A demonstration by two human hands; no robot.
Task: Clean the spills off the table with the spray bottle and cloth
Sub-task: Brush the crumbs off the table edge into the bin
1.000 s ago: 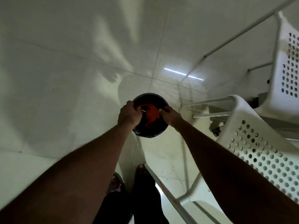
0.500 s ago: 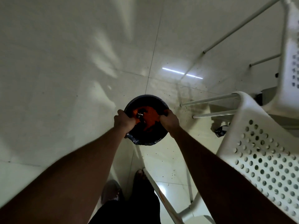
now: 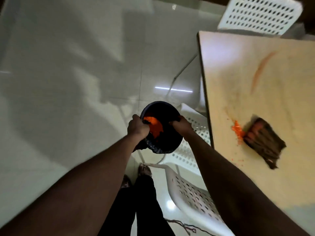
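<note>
Beside the table (image 3: 255, 74), left hand (image 3: 137, 127) and right hand (image 3: 181, 126) grip the bowl (image 3: 163, 133), probably to steady it. Cloth (image 3: 262, 142) touches the spill (image 3: 237, 129).

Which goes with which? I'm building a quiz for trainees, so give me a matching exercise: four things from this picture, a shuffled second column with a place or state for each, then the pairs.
1. dark basin
2. striped cloth
3. red streak
4. orange crumbs

A. smeared on the far part of the table
B. piled against the striped cloth's edge
C. gripped at the rim by the left hand and right hand
D. lying on the table, untouched

Pairs: 1-C, 2-D, 3-A, 4-B
</note>
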